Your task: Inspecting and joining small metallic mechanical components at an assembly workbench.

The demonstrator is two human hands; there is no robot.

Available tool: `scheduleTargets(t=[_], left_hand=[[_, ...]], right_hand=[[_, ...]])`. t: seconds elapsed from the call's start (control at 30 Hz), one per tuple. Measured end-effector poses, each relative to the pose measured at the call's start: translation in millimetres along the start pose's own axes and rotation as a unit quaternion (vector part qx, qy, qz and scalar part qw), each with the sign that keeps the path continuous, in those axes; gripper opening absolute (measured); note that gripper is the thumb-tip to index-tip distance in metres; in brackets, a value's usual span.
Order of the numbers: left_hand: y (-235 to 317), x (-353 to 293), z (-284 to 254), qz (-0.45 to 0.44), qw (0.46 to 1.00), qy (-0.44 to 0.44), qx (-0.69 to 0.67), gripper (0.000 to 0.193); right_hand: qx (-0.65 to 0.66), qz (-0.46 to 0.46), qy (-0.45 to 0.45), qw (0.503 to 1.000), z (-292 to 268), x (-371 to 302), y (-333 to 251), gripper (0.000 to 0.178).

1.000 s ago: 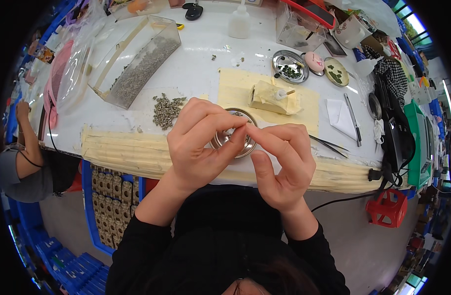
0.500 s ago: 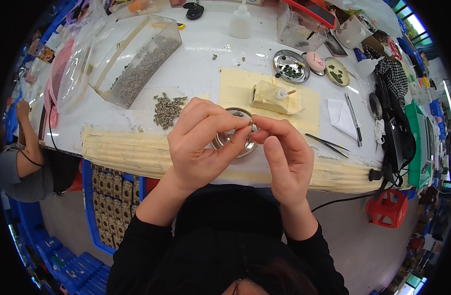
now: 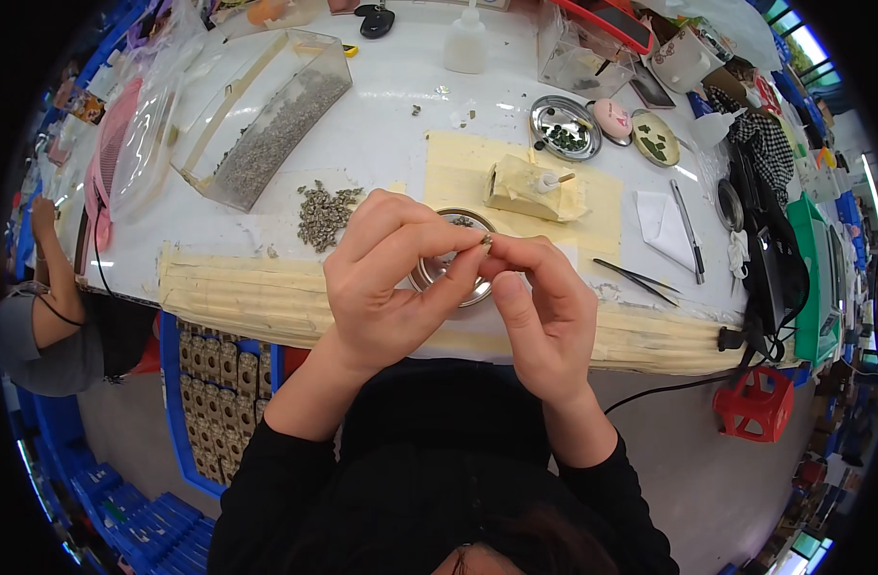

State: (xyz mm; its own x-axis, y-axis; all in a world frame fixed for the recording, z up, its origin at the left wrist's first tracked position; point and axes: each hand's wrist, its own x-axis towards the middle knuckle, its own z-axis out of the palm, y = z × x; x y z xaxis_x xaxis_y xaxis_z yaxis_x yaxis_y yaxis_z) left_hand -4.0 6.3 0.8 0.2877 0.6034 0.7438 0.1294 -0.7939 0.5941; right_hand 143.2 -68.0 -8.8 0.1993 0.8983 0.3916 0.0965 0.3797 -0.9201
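My left hand [image 3: 391, 278] pinches a tiny metallic piece [image 3: 486, 240] between thumb and forefinger. My right hand [image 3: 549, 311] meets it there, its forefinger touching the same piece and its fingers curled; whether it grips the piece too I cannot fully make out. Just beneath the fingertips stands a round metal dish [image 3: 422, 278], partly hidden by my hands, with small parts inside. To the left of my left hand lies a heap of small grey metal parts [image 3: 326, 216]. Behind the dish a tape-wrapped block [image 3: 535, 192] rests on a yellowish sheet [image 3: 448, 153].
A clear box of grey granules [image 3: 285, 125] lies at the far left. Tweezers [image 3: 635, 282], a pen [image 3: 688, 230] and a white cloth [image 3: 657, 225] are on the right. Farther back stand a steel dish of dark green pieces [image 3: 565, 110] and a white squeeze bottle [image 3: 466, 43]. Another person [image 3: 46, 316] sits at left.
My right hand has shifted slightly left, and its thumb has come closer to my left hand's fingertips. My left hand keeps its pinch almost in place.
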Motion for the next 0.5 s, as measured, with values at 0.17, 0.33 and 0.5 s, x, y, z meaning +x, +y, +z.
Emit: scheduleTargets(t=[0.17,0.33,0.5], left_hand=[[-0.3,0.4,0.8,0.002,1.0,0.003,0.005,0.019],[-1.3,0.3,0.3,0.003,1.0,0.001,0.001,0.019],[-0.6,0.2,0.6,0.0,1.0,0.005,0.001,0.019]], right_hand=[[-0.047,-0.043,0.015,0.998,-2.2,2.4,-8.9,0.03],[-0.212,-0.177,0.007,0.961,-3.4,6.9,-11.2,0.031],[-0.183,-0.11,0.023,0.977,-2.5,2.9,-0.9,0.031]])
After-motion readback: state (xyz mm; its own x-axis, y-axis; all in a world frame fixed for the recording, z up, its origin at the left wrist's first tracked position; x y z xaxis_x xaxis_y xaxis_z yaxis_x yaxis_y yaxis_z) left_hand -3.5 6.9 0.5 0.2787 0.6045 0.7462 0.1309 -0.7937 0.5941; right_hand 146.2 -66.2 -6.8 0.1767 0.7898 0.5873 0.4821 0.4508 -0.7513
